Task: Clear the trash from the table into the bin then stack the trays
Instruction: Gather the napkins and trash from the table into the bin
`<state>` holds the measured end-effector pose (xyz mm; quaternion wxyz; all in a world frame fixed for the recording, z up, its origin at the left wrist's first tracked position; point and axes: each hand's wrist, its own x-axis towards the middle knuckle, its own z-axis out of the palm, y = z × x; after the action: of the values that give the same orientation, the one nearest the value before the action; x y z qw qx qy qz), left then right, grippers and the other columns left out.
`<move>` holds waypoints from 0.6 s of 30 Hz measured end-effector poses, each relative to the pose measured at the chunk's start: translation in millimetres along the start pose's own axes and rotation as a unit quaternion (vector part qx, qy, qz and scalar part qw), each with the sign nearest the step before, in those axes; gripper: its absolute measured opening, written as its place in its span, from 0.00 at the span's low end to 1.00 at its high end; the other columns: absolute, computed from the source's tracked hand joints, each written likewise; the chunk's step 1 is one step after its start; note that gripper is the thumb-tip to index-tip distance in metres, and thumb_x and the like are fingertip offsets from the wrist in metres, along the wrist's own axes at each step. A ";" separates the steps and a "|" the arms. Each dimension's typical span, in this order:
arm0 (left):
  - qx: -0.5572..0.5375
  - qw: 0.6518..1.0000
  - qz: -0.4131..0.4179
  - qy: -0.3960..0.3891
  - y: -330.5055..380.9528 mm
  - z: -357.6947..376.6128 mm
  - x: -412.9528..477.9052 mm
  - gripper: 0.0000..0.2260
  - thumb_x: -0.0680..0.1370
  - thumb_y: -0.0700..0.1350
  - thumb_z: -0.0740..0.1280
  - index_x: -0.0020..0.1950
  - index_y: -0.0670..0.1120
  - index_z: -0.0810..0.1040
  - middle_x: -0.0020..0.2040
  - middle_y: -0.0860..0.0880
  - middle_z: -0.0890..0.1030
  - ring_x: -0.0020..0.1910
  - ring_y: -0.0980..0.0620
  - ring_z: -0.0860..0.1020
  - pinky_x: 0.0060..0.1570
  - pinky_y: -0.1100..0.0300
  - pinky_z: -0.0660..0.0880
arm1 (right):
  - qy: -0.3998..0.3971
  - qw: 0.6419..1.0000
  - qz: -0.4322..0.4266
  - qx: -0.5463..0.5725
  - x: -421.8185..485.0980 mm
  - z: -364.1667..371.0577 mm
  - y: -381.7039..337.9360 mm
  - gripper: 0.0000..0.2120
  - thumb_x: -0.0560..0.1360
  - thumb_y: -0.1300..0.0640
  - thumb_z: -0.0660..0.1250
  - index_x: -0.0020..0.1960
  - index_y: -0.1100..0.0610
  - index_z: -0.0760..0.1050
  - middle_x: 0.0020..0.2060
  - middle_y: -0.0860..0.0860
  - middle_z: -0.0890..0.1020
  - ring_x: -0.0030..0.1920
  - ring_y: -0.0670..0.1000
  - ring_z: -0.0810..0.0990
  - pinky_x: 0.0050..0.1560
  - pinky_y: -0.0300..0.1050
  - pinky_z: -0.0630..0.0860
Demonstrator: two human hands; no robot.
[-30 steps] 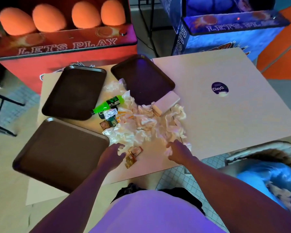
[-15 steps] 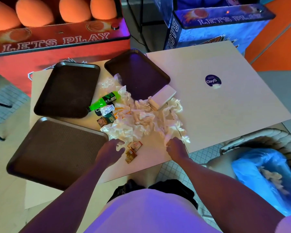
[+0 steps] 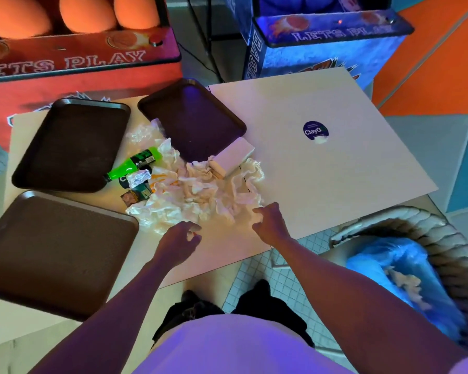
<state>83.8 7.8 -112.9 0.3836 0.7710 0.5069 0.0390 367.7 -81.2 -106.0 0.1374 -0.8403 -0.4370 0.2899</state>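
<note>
Head view: litter heap (image 3: pixel 200 193) mid-table (image 3: pixel 335 163), unbinned.
Heap's long axis runs eight to two o'clock. Left hand (image 3: pixel 179 238), fingers curled on a pale scrap (image 3: pixel 193 235), has it at twelve; right hand (image 3: pixel 270 225), fingers half-bent, grip unclear, at eleven. Bin (image 3: pixel 430 238) at four, nearer the right.

Ahead, to your left: red arcade cabinet (image 3: pixel 79 76), lettered "LETS PLAY", 3 orange balls (image 3: pixel 88 13) in plain view on top | ahead, to your right: blue arcade cabinet (image 3: pixel 322 49), same lettering | right of centre: 1 round dark sticker (image 3: pixel 314 130) marked "ClayG" | far right: orange wall panel (image 3: pixel 443 63) | below you: tiled floor (image 3: pixel 281 271)
</note>
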 end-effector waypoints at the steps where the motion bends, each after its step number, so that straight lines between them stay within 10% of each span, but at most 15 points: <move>1: -0.002 1.000 -0.004 0.005 4.5 5.0 -1.5 0.10 0.78 0.50 0.72 0.59 0.55 0.83 0.56 0.54 0.84 0.52 0.55 0.81 0.53 0.59 0.75 | -0.011 1.000 -0.004 0.003 2.9 -2.6 5.6 0.24 0.72 0.60 0.71 0.68 0.56 0.77 0.65 0.55 0.69 0.59 0.56 0.80 0.65 0.46 0.75; 9: -0.029 0.995 -0.057 0.074 31.5 37.3 -26.5 0.10 0.77 0.50 0.73 0.59 0.55 0.84 0.57 0.55 0.84 0.53 0.57 0.81 0.58 0.55 0.77 | -0.094 0.990 -0.101 -0.006 23.1 -13.4 30.1 0.14 0.74 0.60 0.67 0.57 0.55 0.85 0.55 0.54 0.86 0.57 0.55 0.83 0.60 0.42 0.77; 18: -0.039 0.985 -0.123 0.117 51.0 77.6 -60.4 0.11 0.78 0.52 0.72 0.59 0.54 0.83 0.57 0.54 0.84 0.53 0.56 0.82 0.55 0.53 0.79 | -0.137 0.955 -0.241 -0.108 35.7 -8.2 35.8 0.04 0.70 0.62 0.71 0.45 0.61 0.81 0.61 0.56 0.76 0.54 0.57 0.81 0.52 0.44 0.76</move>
<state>127.8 -93.8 -115.4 0.3537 0.6770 0.6374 0.1011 412.1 -72.7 -130.0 0.0506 -0.6718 -0.6700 0.3120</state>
